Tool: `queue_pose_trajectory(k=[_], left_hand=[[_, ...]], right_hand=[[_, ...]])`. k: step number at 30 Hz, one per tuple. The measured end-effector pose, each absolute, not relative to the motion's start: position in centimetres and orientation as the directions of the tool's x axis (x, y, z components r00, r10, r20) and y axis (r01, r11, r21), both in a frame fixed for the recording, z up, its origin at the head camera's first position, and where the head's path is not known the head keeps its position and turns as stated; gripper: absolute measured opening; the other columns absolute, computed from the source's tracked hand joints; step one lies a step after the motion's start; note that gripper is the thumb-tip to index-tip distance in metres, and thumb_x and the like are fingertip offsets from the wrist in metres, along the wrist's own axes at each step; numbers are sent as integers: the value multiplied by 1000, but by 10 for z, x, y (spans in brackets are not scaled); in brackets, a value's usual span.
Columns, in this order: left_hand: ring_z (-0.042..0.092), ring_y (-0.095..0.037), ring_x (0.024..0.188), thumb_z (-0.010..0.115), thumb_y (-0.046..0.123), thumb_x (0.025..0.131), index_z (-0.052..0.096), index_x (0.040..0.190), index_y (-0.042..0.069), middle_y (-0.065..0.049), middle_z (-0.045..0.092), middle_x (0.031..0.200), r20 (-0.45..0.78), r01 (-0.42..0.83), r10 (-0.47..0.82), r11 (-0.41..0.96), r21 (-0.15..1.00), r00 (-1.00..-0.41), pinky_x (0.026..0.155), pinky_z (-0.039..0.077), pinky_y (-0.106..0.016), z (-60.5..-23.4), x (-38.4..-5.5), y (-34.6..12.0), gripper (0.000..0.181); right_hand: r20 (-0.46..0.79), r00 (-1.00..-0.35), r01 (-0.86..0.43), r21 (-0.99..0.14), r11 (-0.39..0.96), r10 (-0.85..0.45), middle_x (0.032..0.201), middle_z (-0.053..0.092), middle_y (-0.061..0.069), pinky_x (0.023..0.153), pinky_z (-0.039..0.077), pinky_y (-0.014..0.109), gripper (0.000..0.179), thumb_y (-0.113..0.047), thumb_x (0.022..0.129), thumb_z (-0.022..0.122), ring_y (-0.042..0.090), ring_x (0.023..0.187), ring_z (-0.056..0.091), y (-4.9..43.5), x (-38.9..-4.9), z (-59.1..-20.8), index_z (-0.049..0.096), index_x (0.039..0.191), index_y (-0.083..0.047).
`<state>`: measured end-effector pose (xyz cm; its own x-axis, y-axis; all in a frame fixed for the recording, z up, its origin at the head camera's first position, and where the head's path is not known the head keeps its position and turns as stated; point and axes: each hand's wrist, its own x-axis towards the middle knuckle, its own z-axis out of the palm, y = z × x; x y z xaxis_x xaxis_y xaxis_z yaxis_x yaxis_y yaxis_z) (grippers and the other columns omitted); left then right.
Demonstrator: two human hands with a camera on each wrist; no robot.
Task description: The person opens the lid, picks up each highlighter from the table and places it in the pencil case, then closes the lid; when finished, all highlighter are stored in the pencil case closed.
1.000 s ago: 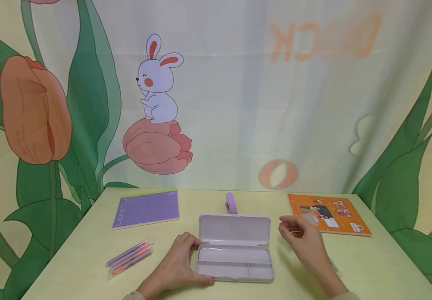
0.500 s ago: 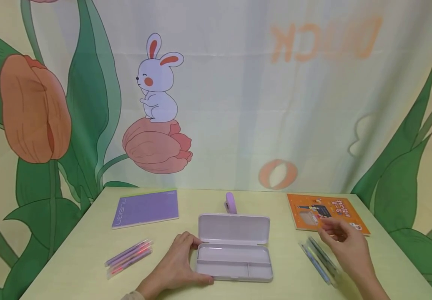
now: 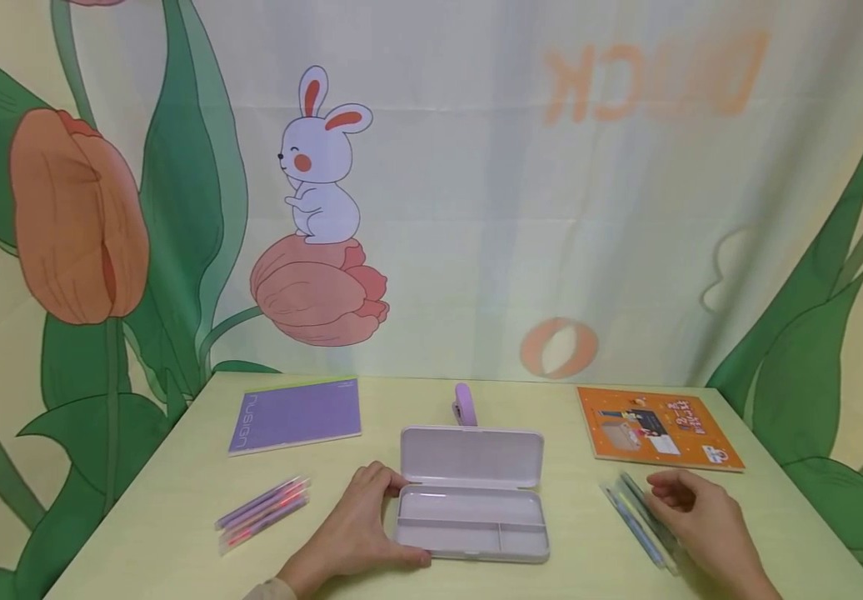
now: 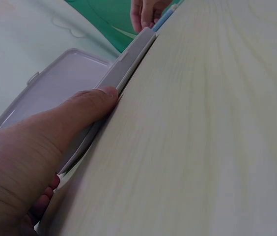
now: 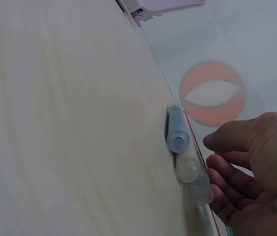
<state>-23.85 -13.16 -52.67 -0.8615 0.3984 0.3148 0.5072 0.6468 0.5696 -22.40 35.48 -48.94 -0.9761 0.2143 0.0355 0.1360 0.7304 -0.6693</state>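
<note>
**Left hand steadies an open pencil case, right hand at a row of pens**

An open pale lilac pencil case (image 3: 472,508) sits near the front middle of the yellow-green table (image 3: 162,542), its lid standing up on the far side and its tray showing a long slot and a smaller compartment. The left hand (image 3: 356,529) rests against the case's left end, fingers relaxed and lying along its edge; in the left wrist view the thumb (image 4: 87,105) presses flat against the tray's side wall, not wrapped around it.

To the right of the case, well apart from it, a small group of blue and pale pens (image 3: 637,525) lies side by side on the table. The right hand (image 3: 694,517) is just beside them on their right, its fingers loosely curled. The right wrist view shows the fingertips (image 5: 222,167) touching or nearly touching the nearest pen, without closing around any of them; whether there is real contact cannot be told.

Left of the case lies another bundle of purple and pink pens (image 3: 262,510). Farther back are a purple notebook (image 3: 295,415) on the left, a small lilac stapler-like object (image 3: 465,405) behind the case lid, and an orange book (image 3: 656,427) on the right. A curtain (image 3: 476,208) printed with a rabbit and tulips hangs behind the table.
</note>
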Motion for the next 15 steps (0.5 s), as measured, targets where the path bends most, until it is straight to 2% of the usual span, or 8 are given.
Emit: queue_pose_trajectory(k=[6, 15], left_hand=[[51, -13, 111, 101, 71, 63, 65, 126, 15, 10, 58, 115, 337, 526, 404, 639, 561, -850, 100, 52, -35, -527, -238, -131, 92], [51, -12, 112, 101, 73, 62, 64, 127, 17, 12, 58, 115, 325, 513, 398, 643, 569, -858, 101, 51, -35, -526, -239, -130, 93]], right_hand=[[-6, -982, 148, -655, 741, 191, 103, 75, 7, 70, 54, 24, 29, -13, 103, 80, 21, 92, 66, 362, -223, -492, 74, 126, 3], [51, -986, 101, -574, 813, 158, 97, 76, 2, 71, 53, 27, 24, -11, 98, 81, 19, 88, 66, 370, -222, -494, 79, 120, 1]])
